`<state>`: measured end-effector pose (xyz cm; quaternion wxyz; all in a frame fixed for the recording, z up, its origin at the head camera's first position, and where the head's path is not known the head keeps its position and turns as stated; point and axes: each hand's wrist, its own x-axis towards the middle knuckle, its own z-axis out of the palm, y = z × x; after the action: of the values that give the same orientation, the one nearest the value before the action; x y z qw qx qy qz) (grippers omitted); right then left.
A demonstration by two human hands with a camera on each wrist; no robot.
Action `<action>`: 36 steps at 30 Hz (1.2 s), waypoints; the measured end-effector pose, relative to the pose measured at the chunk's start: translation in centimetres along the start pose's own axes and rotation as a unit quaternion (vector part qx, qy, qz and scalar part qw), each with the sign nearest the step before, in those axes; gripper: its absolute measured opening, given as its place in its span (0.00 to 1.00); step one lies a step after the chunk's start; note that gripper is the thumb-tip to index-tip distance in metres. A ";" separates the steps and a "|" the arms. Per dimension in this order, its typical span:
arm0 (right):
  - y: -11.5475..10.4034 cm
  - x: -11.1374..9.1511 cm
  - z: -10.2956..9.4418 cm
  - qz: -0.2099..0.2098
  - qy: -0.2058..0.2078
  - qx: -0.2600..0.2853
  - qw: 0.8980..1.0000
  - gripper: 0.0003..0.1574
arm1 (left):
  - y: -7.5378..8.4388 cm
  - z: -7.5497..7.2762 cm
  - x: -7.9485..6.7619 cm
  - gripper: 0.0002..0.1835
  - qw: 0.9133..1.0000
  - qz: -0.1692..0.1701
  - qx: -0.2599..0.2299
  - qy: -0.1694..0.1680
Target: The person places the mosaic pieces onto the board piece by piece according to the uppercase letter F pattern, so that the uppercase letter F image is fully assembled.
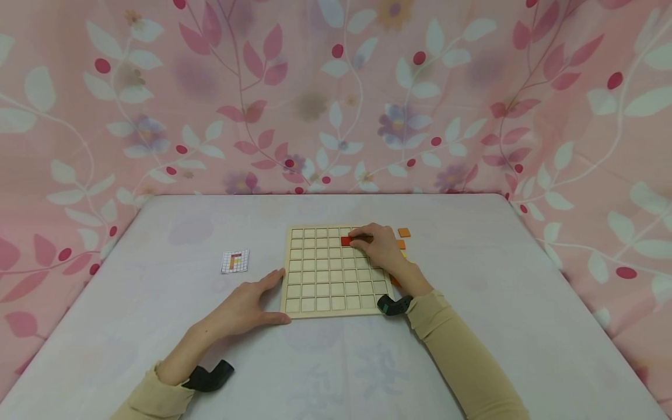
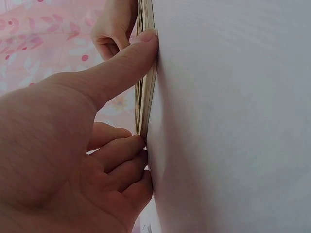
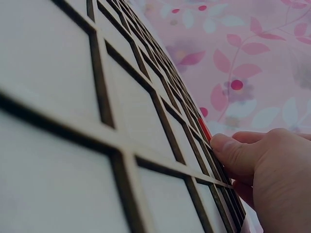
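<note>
A pale wooden grid board (image 1: pixel 315 274) lies flat on the white-covered table. My left hand (image 1: pixel 247 306) rests at its near left corner, thumb along the front edge and fingertips against the left side. In the left wrist view the thumb (image 2: pixel 121 68) lies straight across the board's edge (image 2: pixel 148 97). Over the board's far right part, my right hand (image 1: pixel 380 245) pinches a small red square tile (image 1: pixel 345 241) at one of the squares. From the right wrist, that red tile (image 3: pixel 204 130) shows as a thin sliver at the thumb tip.
Several orange and yellow tiles, among them an orange tile (image 1: pixel 403 232), lie right of the board, partly behind the right hand. A small printed card (image 1: pixel 234 261) with a coloured grid pattern lies to the left. Pink floral cloth (image 1: pixel 336 116) hangs behind the table.
</note>
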<state>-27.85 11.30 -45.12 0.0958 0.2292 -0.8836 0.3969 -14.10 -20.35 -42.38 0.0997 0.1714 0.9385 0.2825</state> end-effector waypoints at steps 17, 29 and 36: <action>0.2 -0.1 0.2 -0.005 0.006 0.006 1.000 0.14 | 0.1 0.0 0.0 0.56 1.000 0.004 -0.003 0.002; 0.4 0.1 0.3 -0.005 0.010 0.017 1.000 0.13 | 0.0 -0.1 0.1 0.56 1.000 -0.001 -0.004 0.000; 0.1 0.3 -0.9 0.046 -0.005 0.042 0.998 0.15 | 0.0 0.1 0.0 0.56 1.000 -0.002 -0.012 0.000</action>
<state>-28.17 11.86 -44.48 0.0633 0.1938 -0.8764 0.4363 -14.10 -20.30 -42.42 0.1023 0.1685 0.9354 0.2936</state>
